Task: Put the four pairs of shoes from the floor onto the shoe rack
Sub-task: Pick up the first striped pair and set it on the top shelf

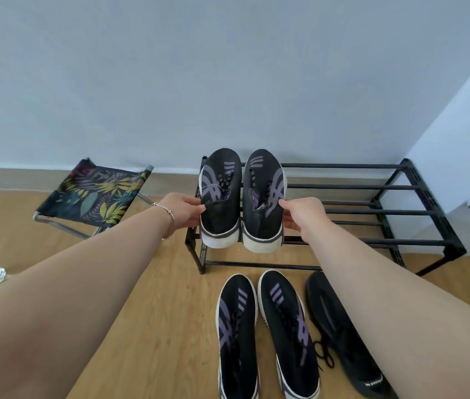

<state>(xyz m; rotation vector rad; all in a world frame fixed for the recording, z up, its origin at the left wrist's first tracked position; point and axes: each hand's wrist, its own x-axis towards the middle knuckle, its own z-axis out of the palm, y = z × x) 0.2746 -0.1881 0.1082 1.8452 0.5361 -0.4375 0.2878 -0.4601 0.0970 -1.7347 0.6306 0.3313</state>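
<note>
Right now both hands pinch one pair of black-and-purple shoes at the left end of the shoe rack (pixel 372 187): the left hand (pixel 182 207) grips the outer side of the left shoe (pixel 221 197), the right hand (pixel 303 211) the outer side of the right shoe (pixel 262 200). Their toes point to the wall, and the white heels jut past the rack's front bar. Since the top tier is only spaced rods, a heel let go too early could tip forward off the edge, or a sole could slide between two rods. A second matching pair (pixel 265 335) and a plain black shoe (pixel 343 332) lie on the floor (pixel 156 326) just before the rack; the right arm hides whatever else lies there. A folding stool (pixel 98 194) stands well left.
</note>
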